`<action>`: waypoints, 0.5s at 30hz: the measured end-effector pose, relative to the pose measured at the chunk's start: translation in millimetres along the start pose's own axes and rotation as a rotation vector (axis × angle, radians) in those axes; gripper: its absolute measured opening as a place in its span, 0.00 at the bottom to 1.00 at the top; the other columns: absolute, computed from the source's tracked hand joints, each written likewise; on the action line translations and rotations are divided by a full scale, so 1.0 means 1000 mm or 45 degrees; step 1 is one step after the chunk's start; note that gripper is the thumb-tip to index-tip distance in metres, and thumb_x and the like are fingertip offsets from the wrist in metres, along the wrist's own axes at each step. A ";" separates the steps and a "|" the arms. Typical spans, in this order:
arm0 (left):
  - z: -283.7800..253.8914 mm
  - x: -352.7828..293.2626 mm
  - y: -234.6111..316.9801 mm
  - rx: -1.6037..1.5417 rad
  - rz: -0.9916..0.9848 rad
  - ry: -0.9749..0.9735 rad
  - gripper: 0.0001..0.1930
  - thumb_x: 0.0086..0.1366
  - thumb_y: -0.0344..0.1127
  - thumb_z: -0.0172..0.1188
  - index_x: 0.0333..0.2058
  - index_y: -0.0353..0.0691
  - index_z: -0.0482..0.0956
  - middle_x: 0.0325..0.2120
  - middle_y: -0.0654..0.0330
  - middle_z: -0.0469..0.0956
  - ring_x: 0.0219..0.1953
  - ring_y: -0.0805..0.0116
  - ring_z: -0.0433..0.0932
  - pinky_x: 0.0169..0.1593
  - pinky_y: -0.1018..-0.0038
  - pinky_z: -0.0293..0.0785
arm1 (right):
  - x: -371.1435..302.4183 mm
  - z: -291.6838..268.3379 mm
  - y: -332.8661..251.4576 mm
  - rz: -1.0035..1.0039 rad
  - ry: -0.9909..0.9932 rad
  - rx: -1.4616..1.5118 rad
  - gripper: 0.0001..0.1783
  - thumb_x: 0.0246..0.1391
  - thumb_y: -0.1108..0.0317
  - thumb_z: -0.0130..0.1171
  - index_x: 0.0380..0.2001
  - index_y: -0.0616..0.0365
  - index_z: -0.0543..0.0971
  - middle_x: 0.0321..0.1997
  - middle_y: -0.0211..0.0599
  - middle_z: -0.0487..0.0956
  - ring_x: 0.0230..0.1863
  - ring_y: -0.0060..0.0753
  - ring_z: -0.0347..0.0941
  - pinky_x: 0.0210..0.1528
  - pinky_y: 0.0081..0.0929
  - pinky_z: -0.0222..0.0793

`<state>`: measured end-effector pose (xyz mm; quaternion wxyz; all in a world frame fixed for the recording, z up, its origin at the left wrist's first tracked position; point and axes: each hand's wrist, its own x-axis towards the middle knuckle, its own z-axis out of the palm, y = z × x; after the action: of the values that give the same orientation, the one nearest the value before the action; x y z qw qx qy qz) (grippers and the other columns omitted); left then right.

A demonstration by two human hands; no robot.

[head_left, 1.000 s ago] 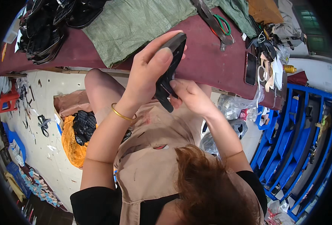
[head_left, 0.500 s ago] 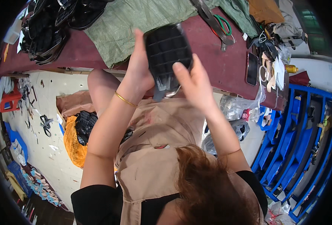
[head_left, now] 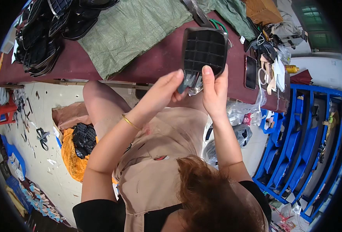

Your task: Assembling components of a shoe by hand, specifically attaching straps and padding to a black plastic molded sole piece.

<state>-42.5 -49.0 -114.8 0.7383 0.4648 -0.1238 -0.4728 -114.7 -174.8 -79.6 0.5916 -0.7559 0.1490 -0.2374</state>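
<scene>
A black shoe upper (head_left: pixel 205 49) with a woven-looking grid and a rounded far end is held up over the front edge of the maroon table. My right hand (head_left: pixel 216 92) grips its lower right side, thumb lying on the top face. My left hand (head_left: pixel 163 89) is closed at the lower left corner, pinching a greyish strip there; some of its fingers are hidden. Something shiny and silvery shows at the near end between the hands, too small to make out. Similar black shoe pieces (head_left: pixel 43 42) are heaped at the table's far left.
On the maroon table (head_left: pixel 155 65) lie a green woven sheet (head_left: pixel 128 34), a phone (head_left: pixel 250 72), and green-handled scissors (head_left: pixel 218 25). Blue racks (head_left: pixel 294 143) stand at the right. An orange bag (head_left: pixel 73 158) with black pieces sits on the floor at the left.
The shoe upper has shifted right in view and its grid face shows more squarely. My left hand has slid down from its left side to the lower corner and curled closed.
</scene>
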 end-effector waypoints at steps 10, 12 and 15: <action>0.001 0.003 -0.010 0.195 -0.042 -0.080 0.14 0.69 0.44 0.43 0.26 0.45 0.64 0.16 0.75 0.58 0.17 0.85 0.53 0.20 0.85 0.51 | 0.008 0.004 0.021 0.119 0.074 0.244 0.13 0.61 0.66 0.47 0.44 0.63 0.66 0.42 0.33 0.73 0.42 0.19 0.67 0.45 0.21 0.64; -0.018 0.017 -0.016 0.365 0.298 -0.024 0.14 0.69 0.44 0.42 0.27 0.43 0.65 0.19 0.73 0.61 0.20 0.84 0.57 0.24 0.84 0.57 | 0.005 0.002 0.027 0.226 0.050 0.442 0.19 0.60 0.65 0.47 0.51 0.62 0.64 0.46 0.33 0.72 0.46 0.19 0.66 0.50 0.20 0.61; -0.025 0.048 0.005 0.206 0.629 0.295 0.17 0.70 0.44 0.40 0.45 0.35 0.66 0.36 0.62 0.71 0.38 0.77 0.68 0.45 0.80 0.66 | 0.003 0.007 0.029 0.430 0.012 0.512 0.20 0.61 0.57 0.44 0.51 0.57 0.66 0.43 0.30 0.74 0.37 0.19 0.71 0.36 0.19 0.69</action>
<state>0.5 -73.0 -136.6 0.8009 0.5288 -0.1854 -0.2109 -107.4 -178.1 -108.5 0.7606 -0.5863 0.2257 -0.1636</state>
